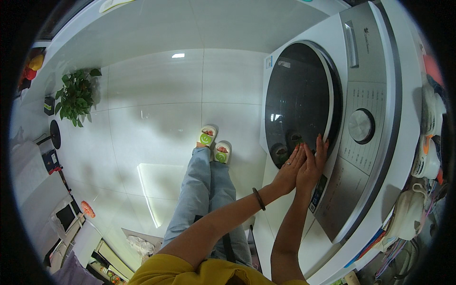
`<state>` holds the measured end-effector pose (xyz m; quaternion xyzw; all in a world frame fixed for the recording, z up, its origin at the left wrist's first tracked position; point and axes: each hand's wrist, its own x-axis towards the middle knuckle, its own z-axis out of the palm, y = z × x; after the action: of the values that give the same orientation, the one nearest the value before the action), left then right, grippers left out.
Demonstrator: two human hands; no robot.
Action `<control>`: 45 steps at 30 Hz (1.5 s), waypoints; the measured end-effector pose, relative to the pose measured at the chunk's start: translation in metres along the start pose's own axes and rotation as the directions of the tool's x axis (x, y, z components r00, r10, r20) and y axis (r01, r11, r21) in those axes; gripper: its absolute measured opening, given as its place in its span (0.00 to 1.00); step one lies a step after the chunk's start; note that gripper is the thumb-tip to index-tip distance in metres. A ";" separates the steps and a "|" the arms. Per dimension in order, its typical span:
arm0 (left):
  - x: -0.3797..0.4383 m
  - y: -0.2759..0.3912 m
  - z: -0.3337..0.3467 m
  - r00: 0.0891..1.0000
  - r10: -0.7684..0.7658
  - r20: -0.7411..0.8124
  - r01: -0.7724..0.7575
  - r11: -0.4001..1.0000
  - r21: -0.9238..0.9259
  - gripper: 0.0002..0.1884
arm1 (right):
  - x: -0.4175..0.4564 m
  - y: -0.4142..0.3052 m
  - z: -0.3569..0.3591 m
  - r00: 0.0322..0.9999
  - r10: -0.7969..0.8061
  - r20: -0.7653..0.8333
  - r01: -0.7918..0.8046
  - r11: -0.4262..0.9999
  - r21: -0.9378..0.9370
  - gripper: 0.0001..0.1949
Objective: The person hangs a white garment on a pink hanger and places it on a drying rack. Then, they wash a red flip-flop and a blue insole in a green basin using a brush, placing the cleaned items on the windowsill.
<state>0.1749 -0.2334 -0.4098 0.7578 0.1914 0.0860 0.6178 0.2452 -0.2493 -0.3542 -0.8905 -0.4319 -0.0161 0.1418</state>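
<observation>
A front-loading washing machine's round dark glass door (297, 96) stands at the right, looking closed. My left hand (291, 168), wearing a ring and with a dark bracelet on its wrist, lies against the lower part of the door with fingers extended. Beside it, my right hand (312, 167) touches the door near its silver rim, fingers spread. The two hands touch or overlap at their inner edges. Neither shows an object in it. The palms and the surface under them are hidden. Right of the door is the silver control panel (363, 91) with a round metal knob (360, 125).
White shoes (433, 110) and cords (395, 256) lie along the far right. A leafy potted plant (76, 94) stands on the tiled floor (153, 131) at upper left. A round dark base (55, 134) and household items line the left. A white crumpled bag (140, 244) lies lower left.
</observation>
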 end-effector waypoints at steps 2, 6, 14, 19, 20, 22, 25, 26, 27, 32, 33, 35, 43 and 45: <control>0.001 -0.003 0.001 0.999 0.044 0.007 -0.044 0.999 0.016 0.40 | 0.001 0.000 0.000 1.000 0.010 -0.011 -0.009 1.000 0.025 0.10; 0.000 0.000 -0.005 1.000 0.005 0.005 -0.005 1.000 0.005 0.39 | 0.002 -0.001 0.002 1.000 -0.008 -0.027 0.008 1.000 -0.006 0.10; 0.004 0.001 -0.040 0.983 0.151 -0.103 -0.150 0.989 0.017 0.30 | 0.006 -0.013 -0.004 0.998 0.020 -0.058 -0.017 0.999 0.048 0.12; 0.015 0.003 -0.075 0.983 0.059 -0.175 -0.062 0.998 -0.014 0.26 | 0.012 -0.027 -0.012 0.997 0.057 -0.054 -0.050 0.992 0.118 0.11; 0.019 0.003 -0.084 0.979 0.040 -0.198 -0.047 0.999 -0.028 0.25 | 0.014 -0.029 -0.013 0.996 0.062 -0.064 -0.053 0.989 0.136 0.11; 0.027 0.006 -0.102 0.958 0.059 -0.280 -0.054 0.998 0.025 0.24 | 0.019 -0.034 -0.013 0.995 0.041 -0.090 -0.025 0.985 0.171 0.11; 0.039 0.014 -0.131 0.923 0.061 -0.381 -0.030 0.996 0.087 0.21 | 0.032 -0.044 -0.012 0.993 0.052 -0.106 -0.023 0.966 0.259 0.11; 0.042 0.014 -0.139 0.918 0.044 -0.393 -0.005 0.995 0.099 0.21 | 0.038 -0.048 -0.011 0.992 0.062 -0.106 -0.028 0.955 0.294 0.11; 0.046 0.014 -0.148 0.915 0.031 -0.403 0.016 0.994 0.111 0.21 | 0.045 -0.052 -0.010 0.992 0.065 -0.109 -0.027 0.946 0.324 0.11; 0.069 0.017 -0.196 0.893 0.029 -0.450 0.058 0.982 0.179 0.19 | 0.094 -0.081 -0.004 0.992 0.062 -0.106 -0.014 0.915 0.404 0.13; 0.075 0.017 -0.206 0.888 0.042 -0.459 0.059 0.977 0.204 0.19 | 0.105 -0.085 -0.001 0.993 0.058 -0.103 -0.010 0.908 0.419 0.14; 0.088 0.018 -0.228 0.879 0.069 -0.472 0.060 0.966 0.253 0.19 | 0.128 -0.092 0.007 0.990 0.078 -0.114 -0.009 0.859 0.512 0.15; 0.171 -0.007 -0.319 0.826 0.211 -0.522 0.136 0.825 0.549 0.20 | 0.239 -0.106 0.049 0.995 0.081 -0.066 -0.040 0.877 0.479 0.20; 0.192 -0.013 -0.342 0.822 0.272 -0.501 0.133 0.764 0.632 0.20 | 0.272 -0.103 0.065 0.993 0.091 -0.074 -0.048 0.895 0.444 0.22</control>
<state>0.2223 0.1539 -0.3670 0.8683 0.3534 0.2597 0.2317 0.3298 0.0361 -0.3508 -0.8483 -0.3852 0.0461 0.3605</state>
